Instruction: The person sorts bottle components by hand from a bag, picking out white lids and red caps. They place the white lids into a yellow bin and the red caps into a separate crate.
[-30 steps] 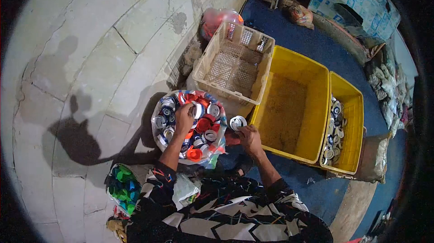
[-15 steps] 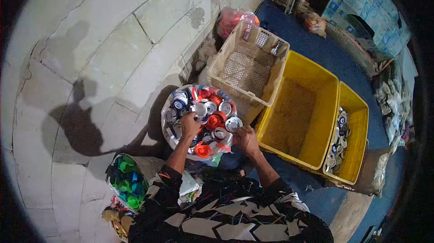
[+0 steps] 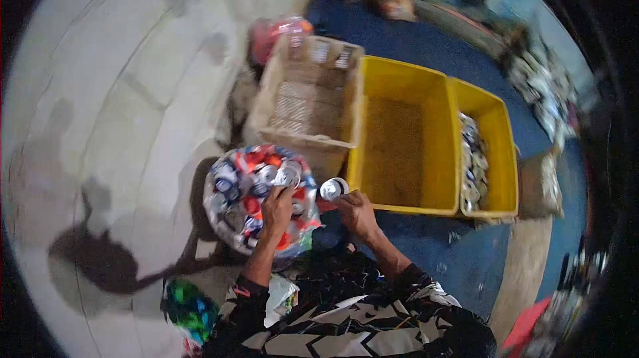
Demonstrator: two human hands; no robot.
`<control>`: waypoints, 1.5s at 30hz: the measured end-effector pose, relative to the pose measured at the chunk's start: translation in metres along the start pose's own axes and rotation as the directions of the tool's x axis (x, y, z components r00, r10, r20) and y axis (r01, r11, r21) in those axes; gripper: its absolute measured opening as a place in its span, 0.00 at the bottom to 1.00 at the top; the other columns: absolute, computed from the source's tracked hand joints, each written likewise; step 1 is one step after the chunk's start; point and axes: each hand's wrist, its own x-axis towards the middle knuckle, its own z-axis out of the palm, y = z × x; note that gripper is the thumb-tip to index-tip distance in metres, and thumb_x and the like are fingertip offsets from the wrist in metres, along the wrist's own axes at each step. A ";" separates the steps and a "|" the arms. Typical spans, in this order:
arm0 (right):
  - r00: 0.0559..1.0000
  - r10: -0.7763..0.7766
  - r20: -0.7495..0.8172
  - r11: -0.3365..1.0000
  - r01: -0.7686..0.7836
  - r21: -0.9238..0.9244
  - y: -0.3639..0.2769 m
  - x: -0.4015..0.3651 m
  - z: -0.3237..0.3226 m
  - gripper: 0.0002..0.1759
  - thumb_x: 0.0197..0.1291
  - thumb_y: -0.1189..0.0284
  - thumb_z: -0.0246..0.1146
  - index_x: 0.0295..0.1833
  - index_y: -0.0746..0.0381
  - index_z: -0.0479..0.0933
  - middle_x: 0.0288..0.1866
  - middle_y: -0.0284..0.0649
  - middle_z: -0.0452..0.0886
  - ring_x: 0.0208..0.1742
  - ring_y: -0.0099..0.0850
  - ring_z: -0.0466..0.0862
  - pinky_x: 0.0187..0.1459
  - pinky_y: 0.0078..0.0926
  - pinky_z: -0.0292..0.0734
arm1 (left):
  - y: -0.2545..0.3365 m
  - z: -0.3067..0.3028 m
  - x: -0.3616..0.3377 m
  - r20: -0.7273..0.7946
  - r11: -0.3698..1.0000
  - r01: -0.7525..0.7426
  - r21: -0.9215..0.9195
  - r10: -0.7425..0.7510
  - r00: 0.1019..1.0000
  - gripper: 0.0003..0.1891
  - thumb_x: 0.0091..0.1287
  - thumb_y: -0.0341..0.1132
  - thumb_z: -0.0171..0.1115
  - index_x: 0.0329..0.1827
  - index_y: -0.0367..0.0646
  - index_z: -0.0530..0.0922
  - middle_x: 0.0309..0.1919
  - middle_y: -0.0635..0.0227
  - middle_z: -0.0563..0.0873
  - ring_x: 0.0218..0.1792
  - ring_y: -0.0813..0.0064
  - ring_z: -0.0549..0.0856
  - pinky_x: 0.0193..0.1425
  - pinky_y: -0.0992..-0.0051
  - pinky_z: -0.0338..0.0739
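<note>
Over the round bag (image 3: 214, 215) and just off its rim, two pinched grips

Head view: the left hand (image 3: 277, 211), above the bag, pinches a pale lid (image 3: 289, 173) that sits just beyond its fingertips, over blurred caps (image 3: 251, 205); the right hand (image 3: 359, 215), clear of the bag, pinches a white lid (image 3: 328, 191) that juts from its fingertips toward the bag; the larger yellow bin (image 3: 399, 210) stands near that hand.
</note>
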 end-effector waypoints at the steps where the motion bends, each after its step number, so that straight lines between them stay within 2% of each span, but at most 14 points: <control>1: 0.999 0.031 -0.029 0.999 -0.032 -0.028 0.006 -0.013 -0.006 0.16 0.45 0.78 0.60 0.43 0.60 0.82 0.41 0.41 0.84 0.41 0.42 0.79 0.45 0.39 0.74 | 0.017 0.007 0.008 0.045 0.999 -0.029 -0.034 0.031 0.998 0.09 0.61 0.26 0.61 0.44 0.42 0.83 0.37 0.59 0.83 0.40 0.57 0.84 0.42 0.63 0.80; 6: 0.961 0.231 -0.149 0.960 -0.251 -0.128 0.031 -0.091 -0.051 0.14 0.46 0.78 0.61 0.42 0.60 0.82 0.38 0.41 0.82 0.40 0.42 0.79 0.42 0.40 0.73 | 0.111 0.051 0.025 0.239 0.947 -0.139 -0.288 0.212 0.948 0.08 0.60 0.25 0.61 0.41 0.42 0.84 0.35 0.59 0.83 0.38 0.58 0.84 0.42 0.64 0.80; 11: 0.851 0.489 -0.193 0.831 -0.522 -0.193 0.053 -0.162 -0.113 0.11 0.51 0.76 0.61 0.42 0.57 0.81 0.37 0.39 0.82 0.40 0.41 0.78 0.44 0.40 0.73 | 0.199 0.124 0.020 0.261 0.865 -0.248 -0.436 0.385 0.885 0.05 0.60 0.28 0.64 0.38 0.43 0.85 0.33 0.62 0.84 0.37 0.58 0.85 0.41 0.64 0.80; 18: 0.727 0.530 -0.438 0.747 -0.644 -0.165 0.149 -0.240 -0.201 0.13 0.45 0.77 0.64 0.40 0.60 0.81 0.37 0.40 0.82 0.40 0.42 0.78 0.43 0.39 0.73 | 0.342 0.232 0.061 0.303 0.775 -0.301 -0.556 0.526 0.795 0.06 0.60 0.30 0.66 0.38 0.38 0.84 0.35 0.58 0.84 0.38 0.55 0.84 0.42 0.62 0.79; 23: 0.663 0.440 -0.606 0.694 -0.679 -0.239 0.227 -0.254 -0.289 0.11 0.50 0.80 0.61 0.41 0.60 0.82 0.37 0.40 0.82 0.40 0.43 0.78 0.43 0.38 0.73 | 0.447 0.314 0.103 0.261 0.693 -0.389 -0.606 0.636 0.726 0.08 0.58 0.28 0.66 0.40 0.36 0.84 0.36 0.57 0.84 0.42 0.54 0.84 0.47 0.62 0.79; 25: 0.645 0.493 -0.583 0.646 -0.721 -0.251 0.260 -0.259 -0.317 0.12 0.51 0.80 0.62 0.43 0.61 0.82 0.40 0.40 0.83 0.42 0.43 0.78 0.46 0.37 0.74 | 0.484 0.343 0.117 0.131 0.711 -0.438 -0.550 0.592 0.795 0.09 0.59 0.28 0.65 0.41 0.36 0.83 0.38 0.57 0.84 0.43 0.52 0.84 0.48 0.62 0.79; 27: 0.579 0.485 -0.656 0.652 -0.739 -0.170 0.279 -0.260 -0.337 0.13 0.52 0.80 0.63 0.45 0.62 0.81 0.42 0.41 0.84 0.44 0.43 0.79 0.48 0.36 0.75 | 0.500 0.350 0.122 0.121 0.742 -0.417 -0.524 0.550 0.826 0.09 0.59 0.29 0.65 0.41 0.36 0.83 0.39 0.57 0.85 0.44 0.52 0.84 0.49 0.62 0.79; 32: 0.501 0.582 -0.640 0.583 -0.806 -0.102 0.304 -0.283 -0.335 0.14 0.54 0.80 0.63 0.47 0.63 0.81 0.45 0.43 0.84 0.47 0.44 0.79 0.51 0.36 0.76 | 0.480 0.351 0.127 0.479 0.843 -0.229 -0.488 0.477 0.737 0.09 0.62 0.33 0.64 0.39 0.38 0.84 0.36 0.55 0.86 0.43 0.54 0.84 0.49 0.61 0.79; 33: 0.493 0.626 -0.604 0.572 -0.817 -0.075 0.303 -0.287 -0.329 0.12 0.54 0.80 0.63 0.45 0.63 0.82 0.44 0.44 0.84 0.46 0.44 0.80 0.50 0.36 0.76 | 0.475 0.344 0.120 0.355 0.821 -0.258 -0.509 0.474 0.806 0.08 0.62 0.35 0.64 0.34 0.39 0.84 0.30 0.54 0.84 0.37 0.54 0.84 0.44 0.60 0.79; 36: 0.543 0.579 -0.607 0.635 -0.768 -0.081 0.306 -0.302 -0.295 0.19 0.45 0.83 0.64 0.47 0.62 0.81 0.43 0.45 0.82 0.45 0.48 0.79 0.47 0.40 0.75 | 0.425 0.341 0.097 0.413 0.892 -0.199 -0.407 0.374 0.830 0.10 0.58 0.37 0.70 0.29 0.39 0.83 0.27 0.55 0.83 0.28 0.54 0.82 0.33 0.60 0.76; 38: 0.481 0.686 -0.546 0.616 -0.783 0.084 0.305 -0.304 -0.270 0.16 0.48 0.82 0.65 0.45 0.62 0.81 0.42 0.46 0.82 0.45 0.50 0.79 0.47 0.41 0.75 | 0.394 0.322 0.083 0.360 0.919 -0.173 -0.355 0.305 0.882 0.14 0.58 0.40 0.71 0.25 0.38 0.81 0.23 0.54 0.81 0.26 0.54 0.81 0.30 0.59 0.73; 40: 0.515 0.688 -0.511 0.654 -0.745 0.131 0.298 -0.292 -0.253 0.12 0.54 0.80 0.65 0.46 0.65 0.82 0.39 0.49 0.83 0.41 0.47 0.82 0.46 0.39 0.77 | 0.347 0.309 0.066 0.372 0.959 -0.075 -0.272 0.177 0.911 0.17 0.59 0.42 0.70 0.22 0.37 0.78 0.19 0.53 0.78 0.23 0.55 0.80 0.27 0.59 0.70; 43: 0.699 0.606 -0.378 0.749 -0.662 -0.023 0.283 -0.255 -0.238 0.10 0.58 0.79 0.64 0.45 0.68 0.82 0.39 0.49 0.83 0.41 0.46 0.82 0.45 0.39 0.77 | 0.323 0.229 0.063 0.372 0.994 0.101 -0.052 -0.074 0.925 0.21 0.62 0.45 0.69 0.20 0.38 0.76 0.17 0.52 0.76 0.20 0.54 0.78 0.25 0.58 0.69; 45: 0.733 0.620 -0.282 0.764 -0.645 0.003 0.271 -0.225 -0.226 0.08 0.60 0.77 0.63 0.43 0.68 0.82 0.40 0.48 0.83 0.42 0.46 0.82 0.46 0.39 0.76 | 0.281 0.206 0.049 0.294 0.986 0.165 0.003 -0.159 0.942 0.22 0.64 0.49 0.65 0.20 0.39 0.77 0.18 0.53 0.78 0.22 0.50 0.80 0.27 0.56 0.71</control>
